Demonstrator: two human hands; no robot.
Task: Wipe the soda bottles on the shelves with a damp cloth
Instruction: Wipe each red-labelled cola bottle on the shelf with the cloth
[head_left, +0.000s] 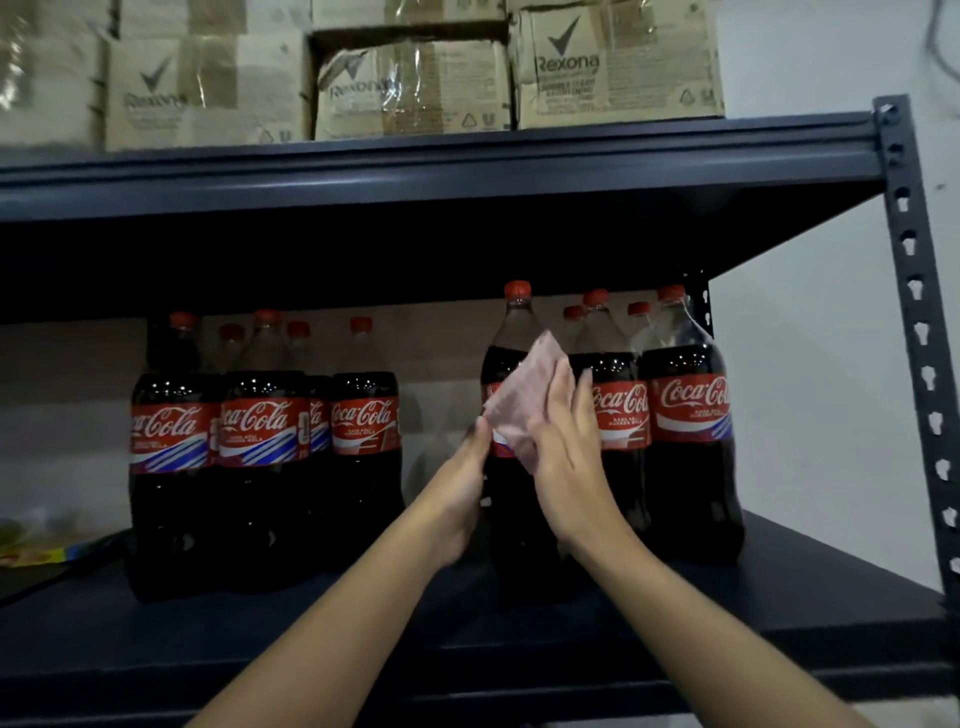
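Coca-Cola bottle (506, 358) wiped, pink cloth (524, 400); Rexona cartons (618, 67) above.

Boxes: cardboard cartons (358, 78) printed "Rexona", packed side by side from 10 to 1 o'clock on the top level, some wrapped in clear tape
Wall: pale wall (831, 322) at 3 o'clock, behind and right of the rack
Cable: thin dark cable (937, 49) at 1 o'clock, hanging on the wall
Packaging: blurred yellow and blue packaging (31, 545) at 8 o'clock, too unclear to identify
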